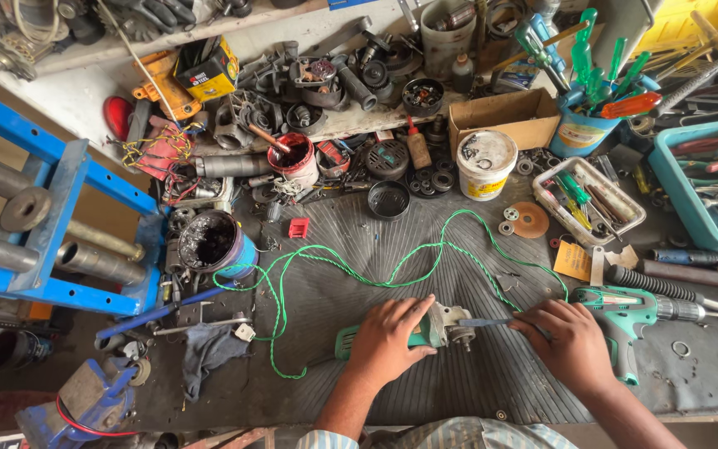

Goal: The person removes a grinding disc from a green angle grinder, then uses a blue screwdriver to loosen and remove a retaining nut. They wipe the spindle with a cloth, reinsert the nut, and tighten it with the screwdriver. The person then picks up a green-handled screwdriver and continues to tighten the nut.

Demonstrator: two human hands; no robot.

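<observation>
A green angle grinder (438,328) lies on a dark ribbed rubber mat (425,249) near the bench's front edge. My left hand (388,339) is closed around its body and holds it flat. My right hand (571,342) grips a thin flat metal tool (485,322) whose tip points at the grinder's grey gear head. A twisted green cord (376,278) loops from the grinder's tail across the mat toward the back.
A green drill (637,312) lies just right of my right hand. A blue vise (85,403) sits at the front left, a dark pot (209,241) at the mat's left edge. White tub (485,162), cardboard box (504,119), screwdriver cup (579,129) and several machine parts crowd the back.
</observation>
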